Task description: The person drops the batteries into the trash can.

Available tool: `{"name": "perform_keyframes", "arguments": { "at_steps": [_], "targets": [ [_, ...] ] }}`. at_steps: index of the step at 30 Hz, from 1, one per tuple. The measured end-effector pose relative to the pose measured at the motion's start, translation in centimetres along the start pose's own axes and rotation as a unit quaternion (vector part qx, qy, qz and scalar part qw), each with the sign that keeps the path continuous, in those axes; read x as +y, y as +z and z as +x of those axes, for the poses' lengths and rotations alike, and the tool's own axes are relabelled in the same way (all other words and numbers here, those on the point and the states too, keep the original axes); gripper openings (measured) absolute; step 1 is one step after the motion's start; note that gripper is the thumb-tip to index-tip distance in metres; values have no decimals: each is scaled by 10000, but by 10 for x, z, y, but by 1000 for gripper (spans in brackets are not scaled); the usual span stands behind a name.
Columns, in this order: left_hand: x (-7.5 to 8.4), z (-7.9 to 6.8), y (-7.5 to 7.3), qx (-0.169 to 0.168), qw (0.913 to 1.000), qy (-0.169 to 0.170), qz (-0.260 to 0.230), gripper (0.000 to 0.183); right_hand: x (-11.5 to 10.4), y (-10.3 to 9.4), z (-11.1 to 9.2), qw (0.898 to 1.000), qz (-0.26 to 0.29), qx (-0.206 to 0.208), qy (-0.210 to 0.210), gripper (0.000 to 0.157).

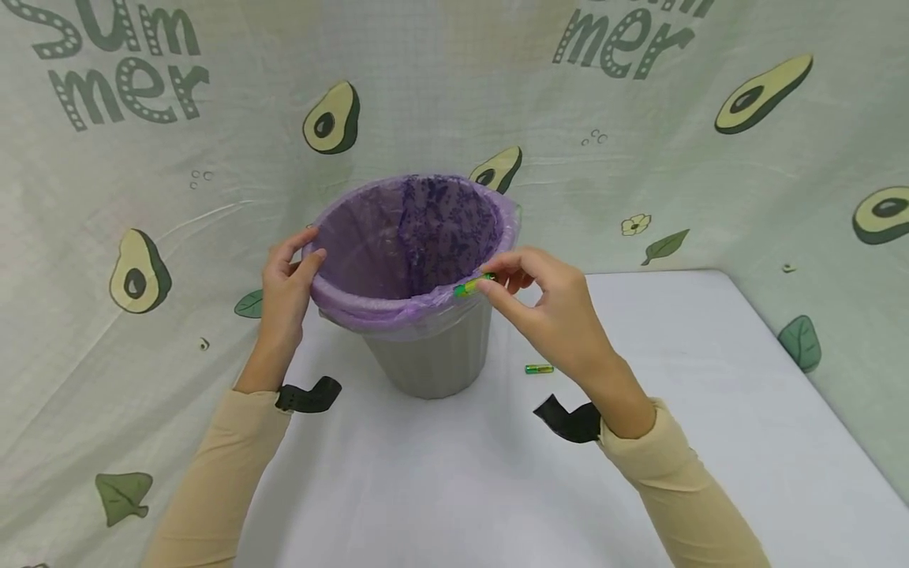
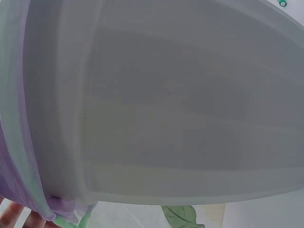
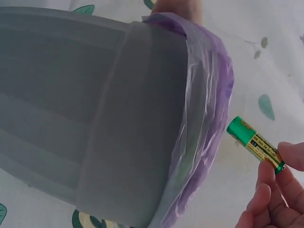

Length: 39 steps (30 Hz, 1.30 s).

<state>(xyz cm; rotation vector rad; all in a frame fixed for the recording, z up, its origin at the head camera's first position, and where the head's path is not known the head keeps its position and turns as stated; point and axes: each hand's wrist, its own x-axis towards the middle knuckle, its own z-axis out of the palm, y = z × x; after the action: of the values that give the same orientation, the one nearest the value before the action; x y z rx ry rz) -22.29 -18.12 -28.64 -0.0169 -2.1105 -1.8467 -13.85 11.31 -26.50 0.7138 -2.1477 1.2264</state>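
A grey trash bin (image 1: 429, 363) stands on the table, lined with a purple plastic bag (image 1: 369, 310) folded over its rim. My left hand (image 1: 282, 306) holds the rim at the left, thumb and fingers at the bag's edge. Between thumb and fingertips my right hand (image 1: 554, 312) pinches a green and gold battery (image 3: 256, 144), close over the rim's right front in the head view. The right wrist view shows that battery tilted, its green end toward the bag. A second battery (image 1: 539, 368) lies on the table right of the bin.
The white table (image 1: 660, 379) runs out to the right of the bin. Behind and to the left hangs a pale cloth (image 1: 426, 71) printed with avocados, leaves and lettering. Black straps (image 1: 308, 394) stick out from both wrists.
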Motion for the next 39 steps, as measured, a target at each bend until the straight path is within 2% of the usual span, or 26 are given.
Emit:
{"name": "perform_keyframes", "arguments": {
  "at_steps": [5,14,21,27,39],
  "targets": [
    [-1,0,0,-16,10000,2,82,41,-7,15,5,9995,-117,-93,-287,12],
    [0,0,0,-27,10000,48,78,40,-10,38,15,9981,-102,-372,-487,14],
    [-2,0,-1,-4,10000,74,40,40,-7,53,17,9961,-373,-529,-597,16],
    [-2,0,-1,28,10000,86,33,39,-4,56,17,9954,-478,-402,-730,13],
    [-2,0,0,47,9999,118,88,39,0,47,14,9966,-102,-96,-815,11]
  ]
}}
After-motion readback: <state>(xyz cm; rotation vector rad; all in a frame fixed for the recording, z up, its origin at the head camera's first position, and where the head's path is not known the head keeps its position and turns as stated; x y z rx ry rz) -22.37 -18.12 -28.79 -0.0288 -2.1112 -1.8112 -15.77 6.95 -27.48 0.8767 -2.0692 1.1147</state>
